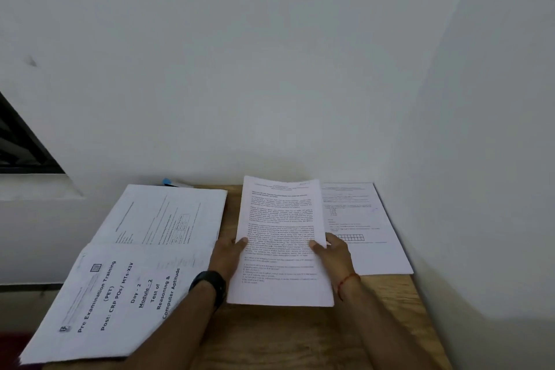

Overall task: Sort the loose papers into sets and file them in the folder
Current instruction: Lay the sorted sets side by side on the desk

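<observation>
I hold a stack of printed text pages (280, 219) upright over the middle of the wooden table (285, 339). My left hand (229, 252) grips its left edge with the thumb on the front. My right hand (333, 252) grips its right edge the same way. A set with a cover page reading "Pre Examination Training" (114, 297) lies at the near left and hangs over the table edge. Behind it lies another set of sheets with a small table printed on it (168, 216). A further sheet with a grid (363, 228) lies flat at the right, partly hidden by the held stack.
White walls close in the table at the back and right. A small blue object (166, 181) peeks out behind the far left papers. A dark window opening (21, 141) is at the left above a white ledge.
</observation>
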